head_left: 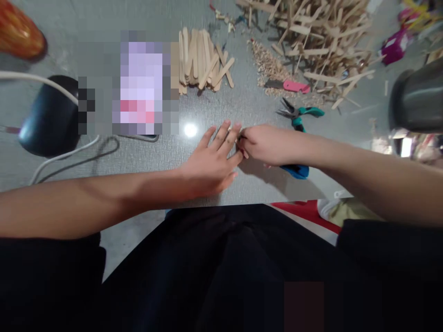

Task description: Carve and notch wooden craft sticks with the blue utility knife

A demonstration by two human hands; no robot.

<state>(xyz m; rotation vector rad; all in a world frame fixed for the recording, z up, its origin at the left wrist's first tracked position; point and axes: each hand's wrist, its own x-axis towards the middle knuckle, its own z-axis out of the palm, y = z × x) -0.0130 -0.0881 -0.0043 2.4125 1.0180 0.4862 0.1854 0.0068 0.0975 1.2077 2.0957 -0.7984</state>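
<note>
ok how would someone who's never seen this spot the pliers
Find the big heap of sticks in the upper right, then the pink knife by its lower left edge. The pliers lie just below the knife, between it and the right forearm. They are teal-handled and splayed open, unlike the pink knife and the blue object partly hidden by the forearm.

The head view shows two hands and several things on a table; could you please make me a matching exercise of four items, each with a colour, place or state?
Column one:
1. Left hand
2. Right hand
3. Pliers
4. Pink-handled tool

Column two:
A. Teal handles
B. Fingers curled
C. Lying among small wood bits
D. Fingers spread

Right pairs: 1-D; 2-B; 3-A; 4-C
</note>
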